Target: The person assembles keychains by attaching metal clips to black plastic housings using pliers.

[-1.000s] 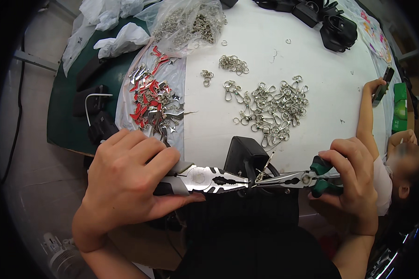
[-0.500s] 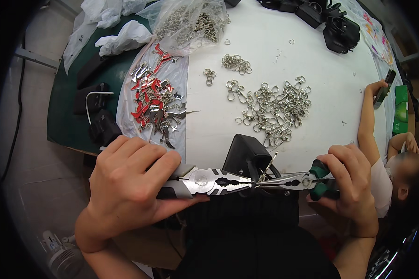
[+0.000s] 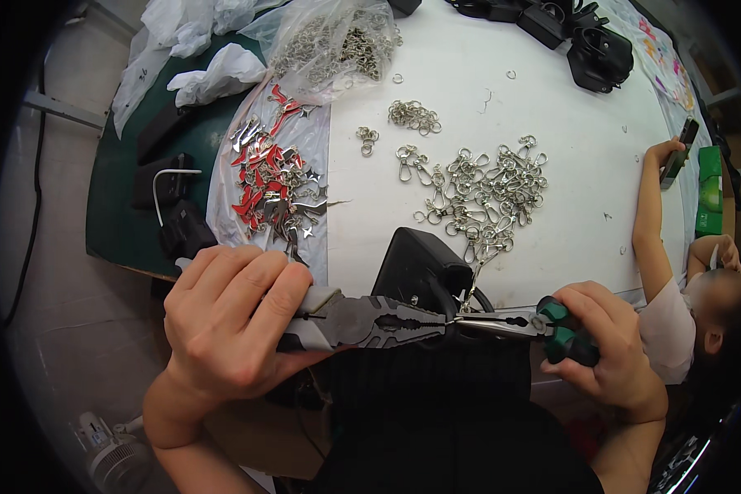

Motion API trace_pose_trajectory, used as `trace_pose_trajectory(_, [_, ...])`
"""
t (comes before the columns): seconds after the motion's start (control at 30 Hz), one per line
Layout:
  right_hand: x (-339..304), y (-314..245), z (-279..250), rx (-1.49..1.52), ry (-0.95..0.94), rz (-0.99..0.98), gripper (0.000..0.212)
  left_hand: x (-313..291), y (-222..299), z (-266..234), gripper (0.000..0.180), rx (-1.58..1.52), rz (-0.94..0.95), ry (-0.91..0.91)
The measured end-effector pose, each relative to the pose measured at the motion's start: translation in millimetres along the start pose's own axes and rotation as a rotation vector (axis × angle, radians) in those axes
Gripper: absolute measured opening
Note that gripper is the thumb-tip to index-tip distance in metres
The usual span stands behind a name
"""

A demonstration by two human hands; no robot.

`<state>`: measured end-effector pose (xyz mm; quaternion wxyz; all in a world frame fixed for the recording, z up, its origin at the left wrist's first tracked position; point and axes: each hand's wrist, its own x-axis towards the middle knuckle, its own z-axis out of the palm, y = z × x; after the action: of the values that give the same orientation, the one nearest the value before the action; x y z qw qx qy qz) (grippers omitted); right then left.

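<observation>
My left hand (image 3: pixel 239 325) is closed round the grey handles of large combination pliers (image 3: pixel 362 321). Green-handled needle-nose pliers (image 3: pixel 502 324) are gripped in my right hand (image 3: pixel 605 342). The two tool tips meet at the middle, over my lap at the table's near edge. A small metal clasp (image 3: pixel 470 298) hangs at the tips; whatever ring the jaws pinch is too small to make out. Just behind the tips stands a black box-like object (image 3: pixel 420 265).
Several silver swivel clasps (image 3: pixel 490 193) lie heaped on the white table, with split rings (image 3: pixel 414 117) behind. Red and silver charms (image 3: pixel 272 181) cover a plastic sheet at left. A clear bag of rings (image 3: pixel 337 49) is at the back. Another person's arm (image 3: pixel 652 222) rests at right.
The needle-nose pliers have rolled in my right hand, and that hand has shifted slightly down and left. The left pliers have tilted a little, their face now darker.
</observation>
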<state>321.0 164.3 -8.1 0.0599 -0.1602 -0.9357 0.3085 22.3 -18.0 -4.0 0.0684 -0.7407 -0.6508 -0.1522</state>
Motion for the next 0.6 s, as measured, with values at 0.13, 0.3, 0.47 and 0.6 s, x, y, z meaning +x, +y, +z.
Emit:
trace_pose_trajectory(0.13, [0.4, 4.7, 4.7, -0.004, 0.022, -0.013, 0.064, -2.0, -0.2, 2.8, 0.054, 0.028, 0.009, 0.023])
trace_pose_trajectory(0.3, [7.1, 7.5, 0.2, -0.104, 0.08, -0.099, 0.063, 3.6, 4.4, -0.8, 0.054, -0.058, -0.061, -0.029])
trace_pose_trajectory(0.47, [6.4, 14.5, -2.5, -0.128, 0.112, -0.105, 0.062, 1.1, 1.4, 11.5, 0.053, -0.202, -0.178, -0.047])
trace_pose_trajectory(0.6, [2.0, 15.3, -7.3, -0.168, 0.165, -0.08, 0.062, -19.9, -0.8, 51.0, 0.048, -0.201, -0.35, -0.029])
